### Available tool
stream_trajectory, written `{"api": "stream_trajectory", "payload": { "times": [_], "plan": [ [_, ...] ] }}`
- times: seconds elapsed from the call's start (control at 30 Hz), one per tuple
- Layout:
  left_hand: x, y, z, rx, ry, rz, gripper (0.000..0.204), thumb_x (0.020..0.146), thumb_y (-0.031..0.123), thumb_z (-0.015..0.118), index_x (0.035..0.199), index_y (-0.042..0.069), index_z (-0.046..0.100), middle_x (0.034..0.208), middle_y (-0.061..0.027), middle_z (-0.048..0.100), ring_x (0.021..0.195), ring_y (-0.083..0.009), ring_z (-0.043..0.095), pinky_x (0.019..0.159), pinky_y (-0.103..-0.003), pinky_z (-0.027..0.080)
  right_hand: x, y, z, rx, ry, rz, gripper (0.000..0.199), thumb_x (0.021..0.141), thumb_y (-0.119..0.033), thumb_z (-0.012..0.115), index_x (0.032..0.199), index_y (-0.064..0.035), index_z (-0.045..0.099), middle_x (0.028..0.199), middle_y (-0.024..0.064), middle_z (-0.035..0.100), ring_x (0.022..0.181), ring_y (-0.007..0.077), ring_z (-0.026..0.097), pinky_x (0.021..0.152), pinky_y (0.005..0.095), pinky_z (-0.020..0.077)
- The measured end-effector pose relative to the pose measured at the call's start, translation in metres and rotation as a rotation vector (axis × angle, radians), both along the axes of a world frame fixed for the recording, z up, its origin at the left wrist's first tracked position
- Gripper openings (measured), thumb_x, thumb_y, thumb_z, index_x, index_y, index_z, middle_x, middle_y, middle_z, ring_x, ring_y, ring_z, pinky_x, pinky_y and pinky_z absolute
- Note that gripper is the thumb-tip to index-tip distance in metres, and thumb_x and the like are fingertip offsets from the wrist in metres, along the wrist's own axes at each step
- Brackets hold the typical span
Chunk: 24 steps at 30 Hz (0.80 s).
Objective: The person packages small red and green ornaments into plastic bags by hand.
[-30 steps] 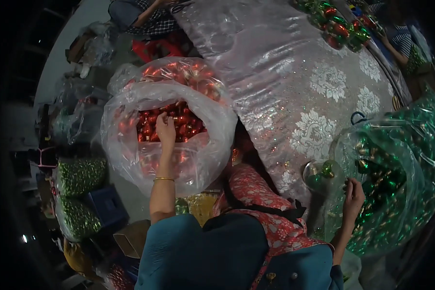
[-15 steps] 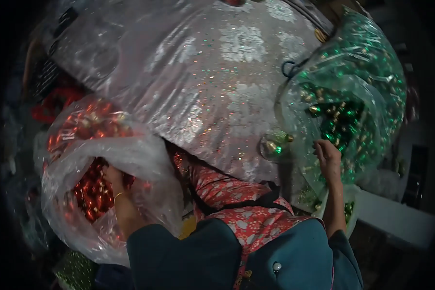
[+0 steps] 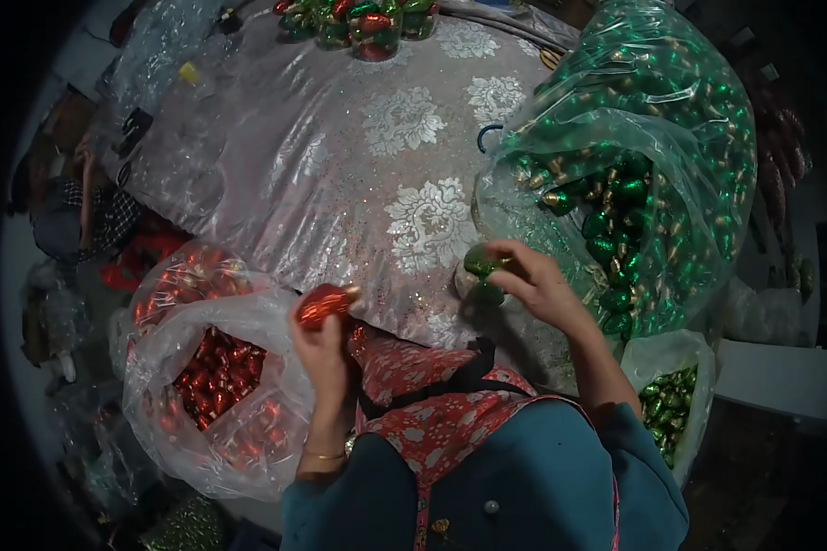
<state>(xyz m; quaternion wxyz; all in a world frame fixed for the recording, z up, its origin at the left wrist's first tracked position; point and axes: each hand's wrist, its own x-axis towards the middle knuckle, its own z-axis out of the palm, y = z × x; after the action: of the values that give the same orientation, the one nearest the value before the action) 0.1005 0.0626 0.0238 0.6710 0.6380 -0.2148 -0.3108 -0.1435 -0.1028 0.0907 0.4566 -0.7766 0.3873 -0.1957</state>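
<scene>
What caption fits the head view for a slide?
Left hand lifts a red foil piece from its bag; right hand holds green pieces.

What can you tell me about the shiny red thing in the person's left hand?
The red ornament is a small egg-shaped piece wrapped in shiny, crinkled red foil with a gold tip at one end. It lies roughly sideways, pinched in the fingertips of the left hand, just above the near edge of the sparkly flowered tablecloth. Beside it sits an open clear plastic bag full of similar red pieces.
</scene>
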Motion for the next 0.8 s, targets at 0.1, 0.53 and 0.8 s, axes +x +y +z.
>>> {"api": "stream_trajectory", "payload": {
  "times": [0.1, 0.53, 0.8],
  "plan": [
    [-0.069, -0.054, 0.021, -0.153, 0.208, -0.431, 0.044, 0.085, 0.007, 0.058, 0.124, 0.001, 0.038, 0.116, -0.0124, 0.052, 0.101, -0.0178, 0.055, 0.090, -0.030, 0.045, 0.001, 0.003, -0.021, 0.088, -0.140, 0.073, 0.027, 0.087, -0.013, 0.060, 0.111, -0.0009, 0.053, 0.096, 0.0050, 0.061, 0.074, 0.0105, 0.056, 0.067, 0.0245, 0.0461],
    [-0.111, -0.100, -0.010, -0.114, -1.080, -0.711, 0.045, 0.076, 0.011, 0.065, 0.117, 0.001, 0.049, 0.112, -0.0158, 0.054, 0.111, -0.0326, 0.048, 0.097, -0.045, 0.034, -0.069, -0.031, 0.014, -0.572, 0.354, 0.176, 0.014, 0.082, -0.011, 0.059, 0.092, -0.0032, 0.053, 0.087, 0.0116, 0.052, 0.073, 0.0280, 0.060, 0.060, 0.0371, 0.0480],
    [-0.106, -0.096, -0.021, -0.102, -1.309, -0.798, 0.039, 0.076, 0.012, 0.065, 0.112, 0.003, 0.052, 0.110, -0.0132, 0.052, 0.110, -0.0298, 0.048, 0.097, -0.048, 0.032, -0.054, -0.029, 0.033, -0.626, 0.410, 0.323, 0.015, 0.076, -0.009, 0.057, 0.088, -0.0018, 0.051, 0.085, 0.0145, 0.050, 0.072, 0.0339, 0.057, 0.062, 0.0405, 0.0480]
  ]
}}
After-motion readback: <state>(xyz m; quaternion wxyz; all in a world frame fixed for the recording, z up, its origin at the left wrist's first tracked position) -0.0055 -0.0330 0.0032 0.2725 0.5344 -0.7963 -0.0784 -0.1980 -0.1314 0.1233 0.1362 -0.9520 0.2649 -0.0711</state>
